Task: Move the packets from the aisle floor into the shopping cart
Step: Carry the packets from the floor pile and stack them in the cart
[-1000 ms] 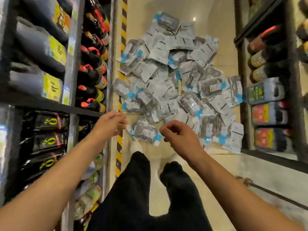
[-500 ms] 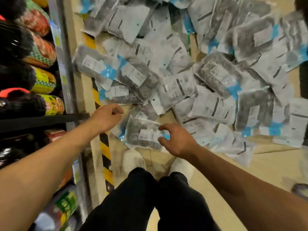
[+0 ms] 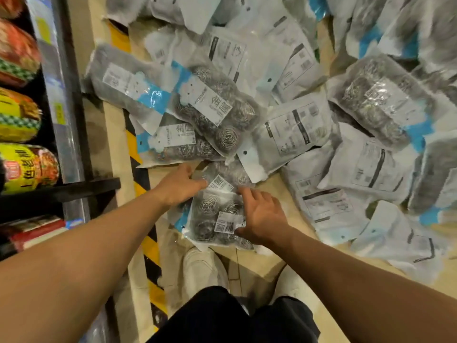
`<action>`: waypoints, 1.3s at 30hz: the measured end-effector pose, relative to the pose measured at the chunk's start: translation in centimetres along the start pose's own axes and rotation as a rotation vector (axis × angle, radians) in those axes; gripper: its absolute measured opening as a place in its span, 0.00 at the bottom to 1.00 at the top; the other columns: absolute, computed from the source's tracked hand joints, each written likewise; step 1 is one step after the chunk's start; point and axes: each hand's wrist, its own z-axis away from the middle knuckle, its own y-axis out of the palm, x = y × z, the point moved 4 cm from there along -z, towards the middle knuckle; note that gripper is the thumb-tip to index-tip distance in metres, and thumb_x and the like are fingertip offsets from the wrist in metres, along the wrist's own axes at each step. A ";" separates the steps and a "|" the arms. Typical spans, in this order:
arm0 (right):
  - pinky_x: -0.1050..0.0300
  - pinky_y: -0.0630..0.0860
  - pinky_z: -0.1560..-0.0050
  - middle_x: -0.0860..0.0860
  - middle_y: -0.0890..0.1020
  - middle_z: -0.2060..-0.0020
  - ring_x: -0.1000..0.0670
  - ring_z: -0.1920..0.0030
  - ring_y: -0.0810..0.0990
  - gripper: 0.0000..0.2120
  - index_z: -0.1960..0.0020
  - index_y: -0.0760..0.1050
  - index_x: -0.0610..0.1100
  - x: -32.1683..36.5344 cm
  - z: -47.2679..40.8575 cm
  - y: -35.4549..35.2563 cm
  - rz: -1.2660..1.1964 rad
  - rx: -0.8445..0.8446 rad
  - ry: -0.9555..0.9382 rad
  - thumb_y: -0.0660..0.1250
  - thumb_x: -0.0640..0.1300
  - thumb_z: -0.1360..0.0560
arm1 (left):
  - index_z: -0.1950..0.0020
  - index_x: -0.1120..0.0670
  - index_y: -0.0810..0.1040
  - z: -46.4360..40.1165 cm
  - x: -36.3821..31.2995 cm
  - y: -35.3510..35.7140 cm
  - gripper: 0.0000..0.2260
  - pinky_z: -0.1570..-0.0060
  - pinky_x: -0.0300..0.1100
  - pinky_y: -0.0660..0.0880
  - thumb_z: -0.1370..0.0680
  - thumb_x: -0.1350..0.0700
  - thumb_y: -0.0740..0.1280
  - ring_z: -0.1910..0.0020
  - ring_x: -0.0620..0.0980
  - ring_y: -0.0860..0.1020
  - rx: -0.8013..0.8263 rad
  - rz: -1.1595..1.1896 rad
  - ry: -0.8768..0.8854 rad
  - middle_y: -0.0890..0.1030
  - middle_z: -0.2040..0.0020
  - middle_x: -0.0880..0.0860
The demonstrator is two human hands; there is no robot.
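Note:
Several clear packets of steel scouring balls with white and blue labels lie heaped across the aisle floor (image 3: 304,219). The nearest packet (image 3: 210,219) lies just ahead of my shoes. My right hand (image 3: 262,216) grips its right edge, thumb low and fingers spread over the top. My left hand (image 3: 176,186) touches the left corner of a second packet (image 3: 223,178) lying right behind the first, thumb resting on it. No shopping cart is in view.
A shelf unit (image 3: 71,144) with colourful bottles and tubs runs along the left, behind a yellow-and-black floor stripe (image 3: 138,147). My white shoes (image 3: 200,268) and dark trousers are at the bottom centre. The packet pile (image 3: 371,102) fills the floor ahead and to the right.
I have bent lower toward the pile. My right hand has closed further over the nearest packet, and my left hand has moved right onto the packet behind it.

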 end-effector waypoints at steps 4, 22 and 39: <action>0.47 0.77 0.40 0.48 0.79 0.40 0.43 0.45 0.80 0.33 0.30 0.59 0.53 0.1 -0.2 0.7 0.062 0.030 -0.018 0.75 0.54 0.27 | 0.40 0.56 0.77 -0.4 0.2 2.0 0.23 0.49 0.47 0.77 0.28 0.44 0.76 0.45 0.54 0.81 0.006 0.108 -0.040 0.82 0.44 0.52; 0.53 0.74 0.58 0.49 0.79 0.54 0.45 0.54 0.77 0.18 0.43 0.70 0.52 -2.9 20.1 -11.7 -0.248 0.091 0.206 0.74 0.44 0.28 | 0.43 0.51 0.77 17.4 0.6 -2.0 0.15 0.49 0.49 0.79 0.24 0.48 0.77 0.50 0.53 0.83 -0.115 0.277 0.012 0.83 0.49 0.52; 0.53 0.84 0.57 0.50 0.89 0.55 0.50 0.56 0.88 0.16 0.45 0.82 0.48 7.2 53.2 -34.6 -1.473 -0.455 0.369 0.72 0.30 0.27 | 0.39 0.56 0.82 59.0 -15.3 -18.1 0.09 0.36 0.60 0.78 0.19 0.58 0.70 0.45 0.59 0.86 -0.029 0.739 0.192 0.88 0.46 0.57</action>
